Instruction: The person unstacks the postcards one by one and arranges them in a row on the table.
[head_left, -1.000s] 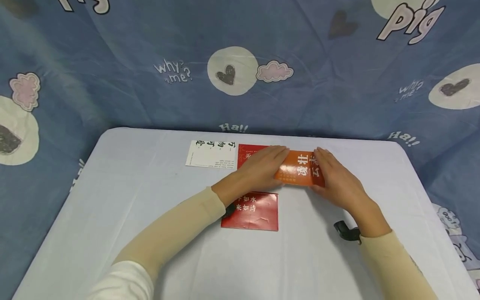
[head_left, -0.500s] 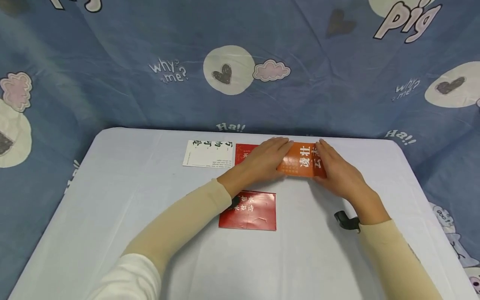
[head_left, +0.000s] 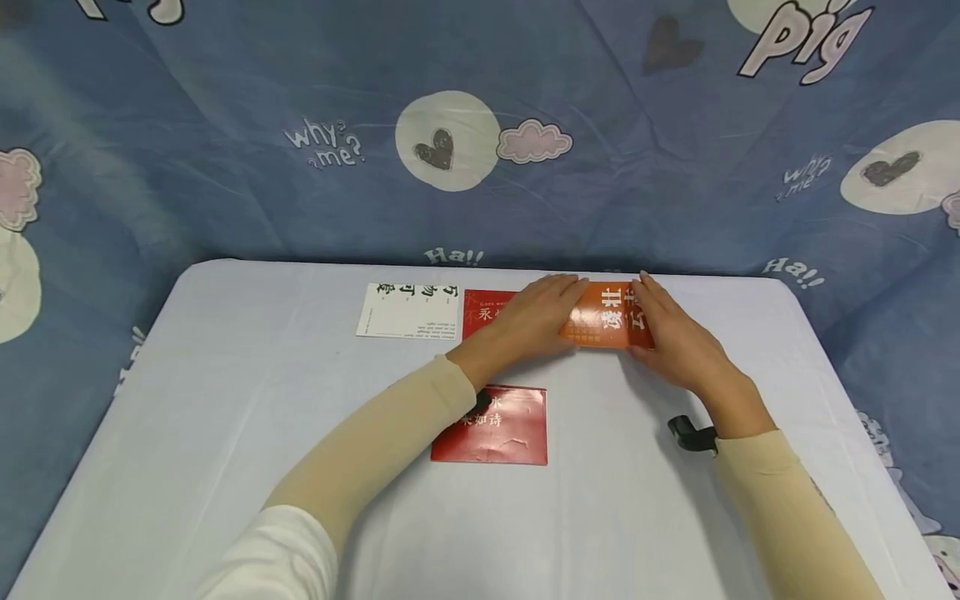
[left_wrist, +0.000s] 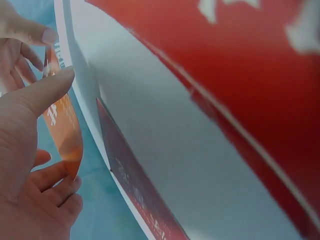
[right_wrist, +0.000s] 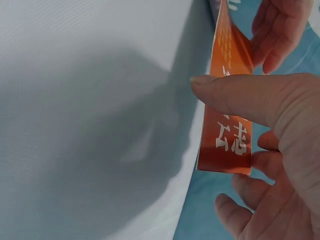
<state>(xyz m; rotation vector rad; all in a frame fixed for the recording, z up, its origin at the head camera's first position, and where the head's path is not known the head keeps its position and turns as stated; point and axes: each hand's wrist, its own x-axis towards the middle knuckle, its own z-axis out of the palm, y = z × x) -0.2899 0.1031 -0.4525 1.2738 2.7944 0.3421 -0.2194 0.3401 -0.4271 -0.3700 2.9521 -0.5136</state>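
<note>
An orange card (head_left: 594, 321) with white characters is held sideways between both hands near the table's back edge. My left hand (head_left: 531, 321) grips its left end, thumb on the near side and fingers behind in the left wrist view. At the other end, my right hand (head_left: 684, 348) holds the card between thumb and fingers. In the right wrist view the card (right_wrist: 225, 140) bows slightly, and its shadow falls on the white cloth. A red card (head_left: 482, 310) lies left of it, partly hidden by my left hand.
Left of that red card lies a white card (head_left: 408, 312) with dark characters. A larger red card or envelope (head_left: 501, 440) lies nearer, partly under my left forearm in view. A blue printed curtain (head_left: 637, 192) hangs behind the white-covered table (head_left: 600, 517).
Both hands have carried the orange card a little farther toward the back edge of the table, still holding its two ends. The other cards stay on the table; the head view has shifted slightly.
</note>
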